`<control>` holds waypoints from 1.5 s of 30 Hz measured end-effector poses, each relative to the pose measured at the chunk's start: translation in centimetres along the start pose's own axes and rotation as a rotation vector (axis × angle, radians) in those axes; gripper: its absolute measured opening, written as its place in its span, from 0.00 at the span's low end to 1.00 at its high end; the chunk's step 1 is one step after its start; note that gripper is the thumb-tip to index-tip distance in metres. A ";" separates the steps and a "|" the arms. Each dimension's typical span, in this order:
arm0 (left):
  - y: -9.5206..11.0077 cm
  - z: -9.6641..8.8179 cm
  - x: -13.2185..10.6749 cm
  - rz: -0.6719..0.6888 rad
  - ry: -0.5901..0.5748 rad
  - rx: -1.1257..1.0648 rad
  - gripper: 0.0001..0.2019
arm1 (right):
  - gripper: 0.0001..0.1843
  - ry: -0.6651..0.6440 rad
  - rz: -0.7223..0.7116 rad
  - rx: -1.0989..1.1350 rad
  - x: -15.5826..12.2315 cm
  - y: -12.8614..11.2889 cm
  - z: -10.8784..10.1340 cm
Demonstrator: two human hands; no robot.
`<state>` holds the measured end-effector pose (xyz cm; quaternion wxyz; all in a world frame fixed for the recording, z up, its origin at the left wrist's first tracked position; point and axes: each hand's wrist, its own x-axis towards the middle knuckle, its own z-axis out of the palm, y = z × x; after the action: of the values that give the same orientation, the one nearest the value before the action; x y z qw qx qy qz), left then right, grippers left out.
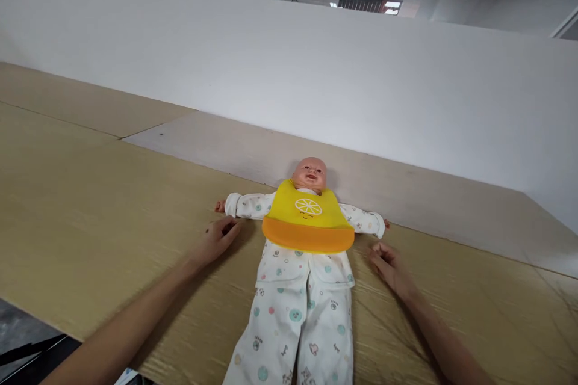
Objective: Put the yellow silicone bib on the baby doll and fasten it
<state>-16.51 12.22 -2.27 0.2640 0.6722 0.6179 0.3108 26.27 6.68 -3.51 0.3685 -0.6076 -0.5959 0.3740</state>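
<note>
A baby doll (312, 171) lies on its back on the table, arms stretched out to both sides. It wears a white printed outfit (293, 314) and a yellow bib (303, 207) with a citrus-slice print and an orange catch pocket (309, 236) along the bottom. My left hand (219, 240) rests by the doll's sleeve on the left, fingers loosely curled in, with nothing visible in them. On the other side, my right hand (391, 267) is close below the other sleeve, its fingers bent together and also showing nothing held. Neither hand touches the bib. The doll's feet are out of view.
The wood-toned tabletop (149, 204) runs wide to both sides. Behind the doll's head a pale strip (406, 192) meets a white partition (289, 78). At lower left, beyond the table edge, dark items (40, 358) are partly visible.
</note>
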 end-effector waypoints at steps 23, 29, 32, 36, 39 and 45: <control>4.1 2.5 -2.9 0.377 -0.395 0.167 0.10 | 0.11 -0.082 -0.317 -0.578 -2.9 -0.3 2.1; 2.9 2.3 -1.9 0.220 -0.222 -0.042 0.10 | 0.13 -0.067 -0.263 -0.549 -2.5 0.1 1.9; 3.2 1.9 1.3 0.084 0.081 -0.039 0.09 | 0.16 -0.033 -0.200 -0.467 -1.8 0.4 1.9; 6.0 2.5 7.8 -0.069 0.096 0.248 0.13 | 0.19 0.060 -0.211 -0.434 -1.0 0.7 2.0; 8.0 4.8 12.1 -0.159 -0.032 0.262 0.19 | 0.18 0.064 -0.253 -0.450 -0.9 0.8 2.2; 7.8 9.1 15.7 -0.157 -0.113 0.140 0.21 | 0.16 0.030 -0.318 -0.521 -1.2 -0.2 2.3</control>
<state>-3.89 27.36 -1.13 0.2744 0.6549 0.6731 0.2071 24.06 5.49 -4.33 0.2632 -0.5863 -0.7538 0.1373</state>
